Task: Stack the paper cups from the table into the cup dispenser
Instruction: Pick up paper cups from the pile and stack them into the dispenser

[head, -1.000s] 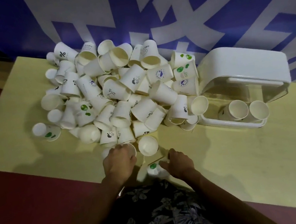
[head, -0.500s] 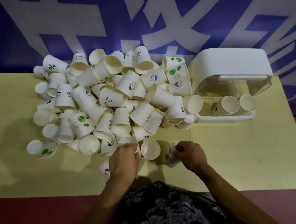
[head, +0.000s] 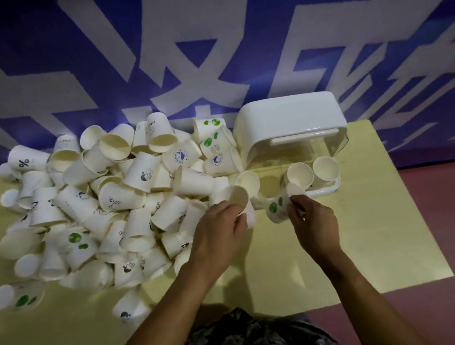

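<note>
Yellow table (head: 363, 240): left hand (head: 214, 233) grip round one plain cup (head: 240, 200), right hand (head: 313, 218) pinching one green-dotted cup (head: 277, 207).

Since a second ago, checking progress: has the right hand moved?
Yes. The right hand, gripping a green-spotted white paper cup, has gone from the yellow table's near edge toward the white plastic cup dispenser.

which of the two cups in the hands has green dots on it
The cup in the right hand: that green-dotted cup shows green spots on its side. The plain cup gripped by the left hand shows no green marks.
</note>
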The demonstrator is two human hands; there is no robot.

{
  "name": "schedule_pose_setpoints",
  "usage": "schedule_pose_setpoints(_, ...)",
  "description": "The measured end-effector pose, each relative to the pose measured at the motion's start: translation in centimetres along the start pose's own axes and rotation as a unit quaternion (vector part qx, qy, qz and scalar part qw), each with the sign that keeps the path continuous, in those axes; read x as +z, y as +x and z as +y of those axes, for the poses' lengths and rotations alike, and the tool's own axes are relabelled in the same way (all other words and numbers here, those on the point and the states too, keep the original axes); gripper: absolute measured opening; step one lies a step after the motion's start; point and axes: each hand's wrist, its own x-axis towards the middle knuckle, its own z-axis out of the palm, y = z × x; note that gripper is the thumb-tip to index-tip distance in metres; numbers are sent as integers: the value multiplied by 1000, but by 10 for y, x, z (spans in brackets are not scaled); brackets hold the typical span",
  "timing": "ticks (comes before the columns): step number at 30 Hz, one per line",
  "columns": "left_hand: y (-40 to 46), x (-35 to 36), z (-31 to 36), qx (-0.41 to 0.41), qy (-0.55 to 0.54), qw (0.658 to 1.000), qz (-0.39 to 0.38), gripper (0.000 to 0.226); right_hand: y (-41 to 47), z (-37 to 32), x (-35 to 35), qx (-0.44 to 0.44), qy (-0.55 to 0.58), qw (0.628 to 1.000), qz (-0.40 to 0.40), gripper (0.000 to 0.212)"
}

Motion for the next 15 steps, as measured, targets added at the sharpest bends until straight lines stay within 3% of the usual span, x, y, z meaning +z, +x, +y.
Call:
schedule_pose_setpoints(8,73,66,80,63,-12,998,-5,23,50,70,-55,-65,-46,995,63,10)
schedule_pose_setpoints(15,110,111,103,17,45,998,-40,19,98,113,-68,-123,-87,988,16,12)
